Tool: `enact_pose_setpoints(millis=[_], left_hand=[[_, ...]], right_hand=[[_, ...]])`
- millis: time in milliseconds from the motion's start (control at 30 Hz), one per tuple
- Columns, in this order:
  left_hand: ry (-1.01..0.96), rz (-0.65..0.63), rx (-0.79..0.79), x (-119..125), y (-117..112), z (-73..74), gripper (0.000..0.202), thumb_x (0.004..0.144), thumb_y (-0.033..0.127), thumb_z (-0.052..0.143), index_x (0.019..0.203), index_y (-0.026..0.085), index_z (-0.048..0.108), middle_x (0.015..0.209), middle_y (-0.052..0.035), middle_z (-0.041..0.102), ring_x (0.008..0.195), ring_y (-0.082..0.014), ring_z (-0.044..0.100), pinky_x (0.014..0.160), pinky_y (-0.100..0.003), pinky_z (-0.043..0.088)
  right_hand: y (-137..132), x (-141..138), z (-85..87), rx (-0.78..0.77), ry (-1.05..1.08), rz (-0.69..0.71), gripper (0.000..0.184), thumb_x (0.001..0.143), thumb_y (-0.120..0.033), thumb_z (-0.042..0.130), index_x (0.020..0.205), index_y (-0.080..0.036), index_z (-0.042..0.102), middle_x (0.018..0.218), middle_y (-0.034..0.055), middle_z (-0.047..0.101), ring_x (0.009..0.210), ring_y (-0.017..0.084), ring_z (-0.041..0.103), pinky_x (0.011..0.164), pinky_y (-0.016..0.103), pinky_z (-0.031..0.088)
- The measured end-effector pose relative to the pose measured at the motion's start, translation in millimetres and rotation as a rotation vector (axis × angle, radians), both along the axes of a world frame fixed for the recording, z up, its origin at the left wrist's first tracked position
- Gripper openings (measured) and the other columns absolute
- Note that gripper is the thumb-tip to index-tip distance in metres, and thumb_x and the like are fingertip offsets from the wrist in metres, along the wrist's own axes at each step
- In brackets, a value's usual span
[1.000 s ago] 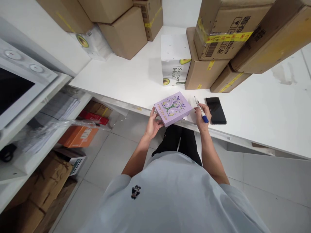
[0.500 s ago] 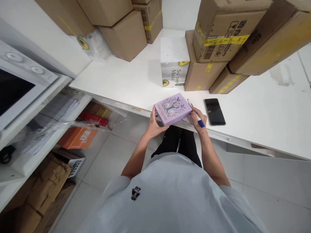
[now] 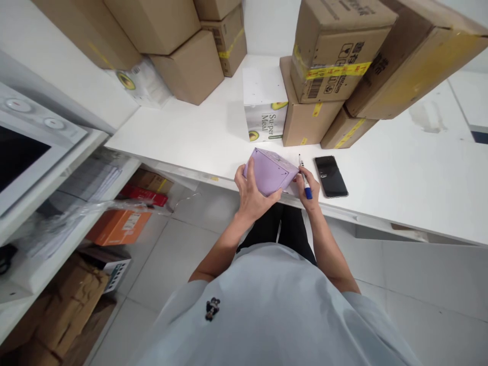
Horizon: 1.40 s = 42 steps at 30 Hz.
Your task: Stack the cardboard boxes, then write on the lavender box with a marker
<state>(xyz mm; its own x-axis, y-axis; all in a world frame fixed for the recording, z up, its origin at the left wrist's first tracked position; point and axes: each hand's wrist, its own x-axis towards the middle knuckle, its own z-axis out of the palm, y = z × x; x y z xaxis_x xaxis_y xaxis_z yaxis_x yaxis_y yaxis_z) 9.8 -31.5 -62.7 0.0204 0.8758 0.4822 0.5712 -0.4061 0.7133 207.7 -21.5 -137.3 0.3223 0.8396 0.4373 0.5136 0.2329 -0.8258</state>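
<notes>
Left hand [image 3: 252, 192]: fingers wrapped round the purple box [image 3: 271, 173], tilted at the worktop [image 3: 198, 137] edge.
Right hand [image 3: 310, 184]: fingers pinching a blue pen [image 3: 305, 179], touching the box.
Phone [image 3: 330, 176]: just right of the pen.

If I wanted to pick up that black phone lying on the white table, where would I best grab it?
Grip the black phone across its two long edges, coming straight down from above. It lies flat, screen up, so only its thin sides offer purchase. Its right side faces bare table; the right hand with the pen sits close on its left, so approaching from the right is probably easier.
</notes>
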Motion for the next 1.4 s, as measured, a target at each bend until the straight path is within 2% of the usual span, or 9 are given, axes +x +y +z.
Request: enact_pose_setpoints(millis=[167,267,367,567,767,933,1067,1167,1400], left_hand=[[0.127,-0.148,0.032,-1.4,5.0,3.1,0.12,0.062,0.045,0.086,0.157,0.027,0.014,0.151,-0.0198,0.025,0.142,-0.042,0.026,0.115,-0.062,0.028],[0.199,-0.189,0.008,-4.8,6.8,2.2,0.112,0.064,0.05,0.085,0.154,0.028,0.022,0.155,-0.0197,0.02,0.145,-0.0441,0.022,0.115,-0.064,0.026],[0.22,-0.159,0.012,-3.0,8.0,0.5,0.101,0.066,0.05,0.084,0.15,0.026,0.033,0.153,-0.0198,0.023,0.145,-0.0432,0.025,0.115,-0.062,0.026],[0.133,-0.085,0.091,6.2,9.1,-3.9,0.105,0.059,0.047,0.089,0.147,0.025,0.037,0.147,-0.0191,0.032,0.141,-0.0408,0.032,0.115,-0.059,0.03],[0.13,-0.047,0.106,6.5,6.6,-9.6,0.09,0.059,0.054,0.088,0.134,0.022,0.052,0.146,-0.0202,0.034,0.139,-0.0422,0.035,0.115,-0.059,0.03],[0.115,-0.038,0.142,4.5,3.4,-14.2,0.088,0.059,0.053,0.087,0.134,0.02,0.053,0.147,-0.0211,0.034,0.14,-0.0433,0.035,0.115,-0.059,0.031],[0.007,-0.028,0.099,-2.6,6.7,-13.7,0.088,0.058,0.05,0.086,0.135,0.02,0.053,0.147,-0.0194,0.034,0.141,-0.0412,0.035,0.116,-0.055,0.033],[-0.148,0.021,0.037,-14.1,15.3,-13.2,0.084,0.064,0.05,0.083,0.136,0.02,0.052,0.146,-0.0183,0.036,0.141,-0.038,0.036,0.115,-0.052,0.035],[-0.618,0.072,-0.325,-35.5,37.3,-31.4,0.07,0.076,0.067,0.065,0.131,0.024,0.054,0.134,-0.0127,0.056,0.122,-0.0286,0.057,0.102,-0.042,0.048]], right_hand=[[6.0,0.1,-1.0,0.033,0.006,-0.064,0.038,0.095,-0.049,0.05,0.115,-0.021,0.067,0.117,0.0118,0.074,0.11,0.026,0.069,0.099,0.044,0.054],[8.1,1.0,-1.0,0.017,0.027,-0.075,0.039,0.095,-0.048,0.049,0.115,-0.02,0.067,0.115,0.0132,0.074,0.109,0.026,0.069,0.099,0.044,0.054],[9.1,1.9,-1.0,-0.013,0.034,-0.073,0.04,0.095,-0.048,0.049,0.115,-0.019,0.067,0.116,0.0138,0.073,0.11,0.026,0.069,0.1,0.045,0.053],[9.4,3.1,0.3,-0.027,0.062,-0.056,0.039,0.094,-0.049,0.051,0.116,-0.02,0.067,0.118,0.0122,0.073,0.11,0.025,0.068,0.102,0.046,0.052],[9.4,2.2,1.0,-0.039,0.068,-0.053,0.042,0.093,-0.051,0.051,0.116,-0.02,0.067,0.116,0.0125,0.073,0.105,0.025,0.07,0.099,0.046,0.053],[7.7,2.8,1.8,-0.03,0.067,-0.043,0.043,0.092,-0.052,0.052,0.117,-0.021,0.067,0.117,0.0122,0.073,0.098,0.024,0.071,0.097,0.045,0.054],[3.8,2.9,4.3,-0.024,0.096,-0.009,0.043,0.093,-0.052,0.051,0.119,-0.022,0.066,0.115,0.0113,0.074,0.081,0.02,0.073,0.086,0.041,0.059],[0.8,1.7,6.7,-0.019,0.082,0.036,0.041,0.093,-0.052,0.051,0.117,-0.023,0.066,0.114,0.0108,0.075,0.078,0.019,0.073,0.085,0.04,0.059],[0.0,0.2,6.3,0.026,0.105,0.053,0.037,0.095,-0.048,0.051,0.116,-0.021,0.065,0.112,0.0113,0.075,0.073,0.016,0.072,0.08,0.036,0.059]])
